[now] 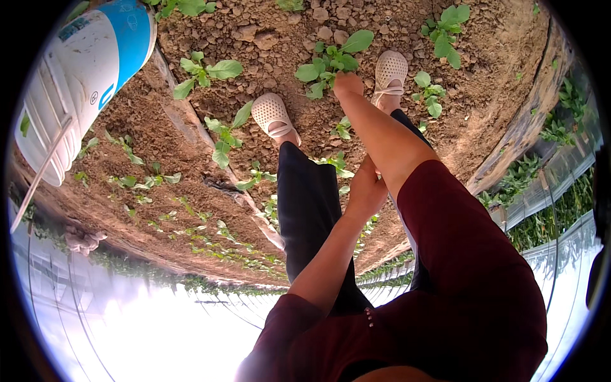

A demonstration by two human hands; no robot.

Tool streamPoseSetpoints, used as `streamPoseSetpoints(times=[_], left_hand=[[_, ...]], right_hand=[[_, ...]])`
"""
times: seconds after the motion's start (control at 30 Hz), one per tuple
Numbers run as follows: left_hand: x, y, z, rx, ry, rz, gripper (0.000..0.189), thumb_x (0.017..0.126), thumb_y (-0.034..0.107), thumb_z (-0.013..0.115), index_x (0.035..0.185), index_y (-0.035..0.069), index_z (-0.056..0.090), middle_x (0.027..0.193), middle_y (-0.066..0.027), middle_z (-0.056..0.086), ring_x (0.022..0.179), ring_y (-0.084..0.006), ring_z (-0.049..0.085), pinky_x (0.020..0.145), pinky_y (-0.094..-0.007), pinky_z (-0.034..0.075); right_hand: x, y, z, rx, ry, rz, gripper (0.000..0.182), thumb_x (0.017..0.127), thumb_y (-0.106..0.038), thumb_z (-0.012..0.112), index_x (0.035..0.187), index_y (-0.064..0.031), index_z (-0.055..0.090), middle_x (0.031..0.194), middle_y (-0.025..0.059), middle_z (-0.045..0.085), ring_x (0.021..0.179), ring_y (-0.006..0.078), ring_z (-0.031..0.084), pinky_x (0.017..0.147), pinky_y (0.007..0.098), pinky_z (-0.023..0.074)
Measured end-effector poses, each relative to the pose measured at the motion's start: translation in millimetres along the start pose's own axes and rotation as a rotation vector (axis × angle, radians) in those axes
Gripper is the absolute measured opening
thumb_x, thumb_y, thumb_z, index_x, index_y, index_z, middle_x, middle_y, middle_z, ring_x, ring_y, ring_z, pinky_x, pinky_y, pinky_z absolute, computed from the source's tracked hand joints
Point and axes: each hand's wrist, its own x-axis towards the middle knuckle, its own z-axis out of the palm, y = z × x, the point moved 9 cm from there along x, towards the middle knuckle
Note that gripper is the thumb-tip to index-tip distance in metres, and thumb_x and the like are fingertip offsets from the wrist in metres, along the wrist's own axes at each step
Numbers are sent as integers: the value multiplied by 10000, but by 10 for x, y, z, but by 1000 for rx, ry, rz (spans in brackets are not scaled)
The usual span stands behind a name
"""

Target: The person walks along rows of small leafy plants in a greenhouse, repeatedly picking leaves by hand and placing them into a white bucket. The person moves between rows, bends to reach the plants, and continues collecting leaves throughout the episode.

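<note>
My right hand (348, 86) reaches down between my feet to a leafy green plant (329, 62), its fingers closed at the lower leaves and stem. The fingertips are partly hidden behind the hand. My left hand (366, 195) hangs nearer my body, beside my right forearm. That forearm covers part of its fingers, and whether it holds anything cannot be seen. Around the plant lies dry, crumbly brown soil (305, 114). A small seedling (342, 128) grows between my two hands, just above the left one in the view.
Pale perforated clogs (273, 112) are on my feet, either side of the plant. A white and blue plastic bucket (90, 81) with a handle lies tilted at the upper left. More seedlings (206, 71) stand around me. Plastic sheeting (539, 196) runs along the right.
</note>
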Motion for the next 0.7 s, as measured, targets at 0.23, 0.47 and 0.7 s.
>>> streamPoseSetpoints(times=[0.23,0.47,0.7], left_hand=[[-57,127,-142,-174,-63,-90,485,888,221,672,1320,67,512,1171,-170,660,1041,-277,655,870,-346,496],[-33,-302,-234,-20,-47,-142,429,917,219,646,1281,25,525,1199,-134,658,1060,-244,641,883,-332,487],[110,-227,-203,-94,-39,-95,418,899,162,659,1260,7,518,1154,-156,635,1047,-260,623,886,-364,489]], right_hand=[[-128,-99,-31,-101,-7,237,493,796,-453,710,996,-3,704,952,162,713,857,291,711,699,396,580],[-334,-116,-23,-78,126,362,376,806,-394,708,944,-45,718,985,139,717,871,302,713,730,390,589],[-128,80,-103,-246,-161,123,411,784,-403,712,900,-9,715,898,159,711,801,303,698,697,425,561]])
